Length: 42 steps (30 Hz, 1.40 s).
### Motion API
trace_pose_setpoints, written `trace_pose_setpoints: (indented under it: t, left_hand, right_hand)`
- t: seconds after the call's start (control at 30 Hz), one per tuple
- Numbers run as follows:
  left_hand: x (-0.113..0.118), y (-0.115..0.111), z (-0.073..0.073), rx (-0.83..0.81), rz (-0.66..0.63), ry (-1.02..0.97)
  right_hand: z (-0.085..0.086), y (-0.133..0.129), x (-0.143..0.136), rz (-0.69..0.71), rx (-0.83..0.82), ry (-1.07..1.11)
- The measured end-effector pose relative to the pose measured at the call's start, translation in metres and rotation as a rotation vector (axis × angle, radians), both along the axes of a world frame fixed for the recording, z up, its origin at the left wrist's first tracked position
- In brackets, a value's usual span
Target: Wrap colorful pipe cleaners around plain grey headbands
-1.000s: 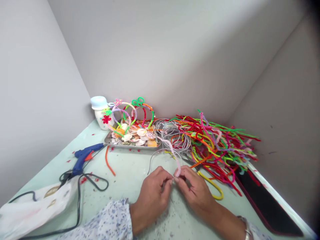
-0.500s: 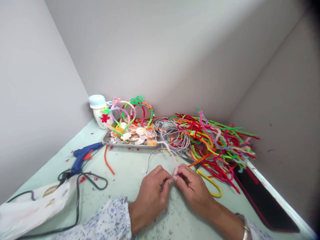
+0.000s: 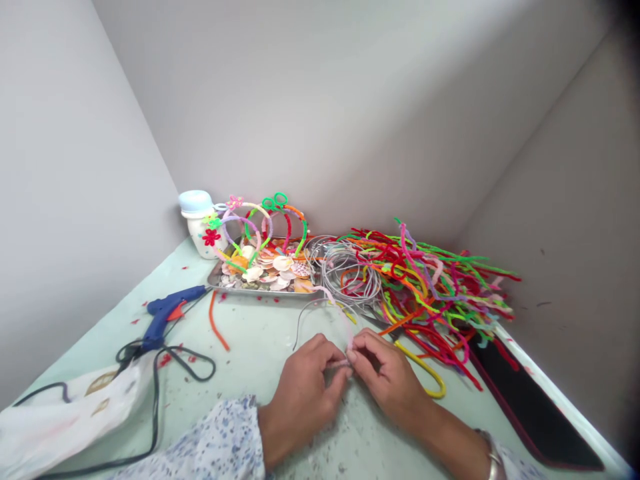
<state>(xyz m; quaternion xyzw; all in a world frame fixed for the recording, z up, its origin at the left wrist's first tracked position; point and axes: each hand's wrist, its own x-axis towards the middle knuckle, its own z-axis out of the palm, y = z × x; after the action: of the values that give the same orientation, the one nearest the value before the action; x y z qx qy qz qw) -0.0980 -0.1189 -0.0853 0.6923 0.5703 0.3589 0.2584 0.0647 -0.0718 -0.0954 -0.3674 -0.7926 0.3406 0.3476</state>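
Both hands meet fingertip to fingertip above the light green table, low in the middle. My right hand [image 3: 387, 373] pinches a pale pink pipe cleaner [image 3: 342, 316], whose free length runs up and left toward the tray. Between the thumb and forefinger of my left hand [image 3: 313, 381], a short end of the pale strand shows. A thin grey wire [image 3: 299, 320] curves just behind the hands, and whether it joins the pink strand is unclear. Right of my right hand lies a yellow loop handle [image 3: 434, 380], partly hidden.
A metal tray [image 3: 270, 292] of shells stands behind, with decorated hoops [image 3: 241, 219] and a white bottle [image 3: 203, 230]. Coiled wire [image 3: 353, 273] and a pipe cleaner heap [image 3: 435, 287] lie right, near a black case [image 3: 540, 407]. A blue glue gun [image 3: 163, 317] with cord lies left.
A short piece of the pale strand now shows between my left thumb and forefinger. The pink strand's upper part has shifted slightly; both hands stay close together.
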Motion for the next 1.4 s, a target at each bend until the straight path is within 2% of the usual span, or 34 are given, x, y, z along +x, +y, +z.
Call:
trace_pose_setpoints:
  t: [0.5, 0.8, 1.07, 1.4]
  left_hand:
    - [-0.0023, -0.0017, -0.0001, 0.121, -0.054, 0.082]
    - [-0.0011, 0.0002, -0.0007, 0.054, 0.003, 0.013]
    - [-0.0007, 0.0004, -0.0013, 0.079, 0.053, -0.018]
    - [-0.0021, -0.0031, 0.0021, 0.105, -0.017, -0.043]
  right_hand:
    - [0.0002, -0.0016, -0.0017, -0.019, -0.101, 0.007]
    - [-0.0048, -0.0014, 0.003, 0.028, -0.181, 0.171]
    - [-0.0002, -0.0015, 0.0047, 0.107, 0.128, 0.151]
    - [-0.0008, -0.0023, 0.0054, 0.094, 0.235, 0.138]
